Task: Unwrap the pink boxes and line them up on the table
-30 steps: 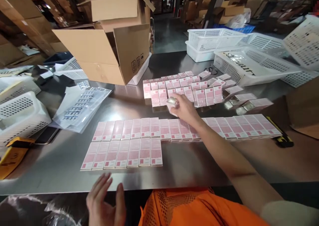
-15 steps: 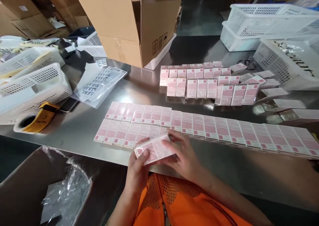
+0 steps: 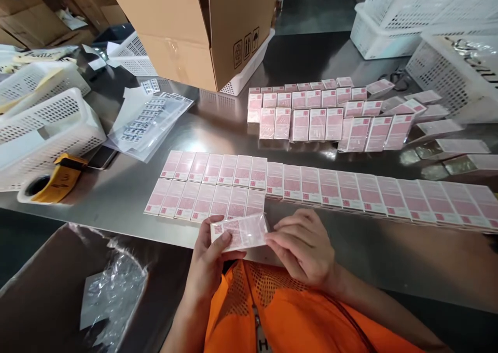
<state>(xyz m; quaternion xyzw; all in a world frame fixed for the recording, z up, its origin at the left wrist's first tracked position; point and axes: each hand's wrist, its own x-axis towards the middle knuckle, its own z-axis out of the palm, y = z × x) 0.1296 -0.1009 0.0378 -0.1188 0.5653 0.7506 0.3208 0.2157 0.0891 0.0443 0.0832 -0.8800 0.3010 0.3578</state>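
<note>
Metal benchtop (image 3: pixel 107 202): we grip a film-wrapped pink-and-white carton (image 3: pixel 249 232) in our left hand (image 3: pixel 210 259), thumb on top; right hand (image 3: pixel 305 246), fingers curled, pinches its end.

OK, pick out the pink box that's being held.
The pink box in the left hand, its other end at the right hand; the other pink boxes sit unheld on the table.

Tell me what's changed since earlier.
The right hand brought a small box nearer, away from the boxes farther back; the left hand, free at first, took hold of it. The right hand's fingertips are now at one end. The flat rows and the carton stayed put.
</note>
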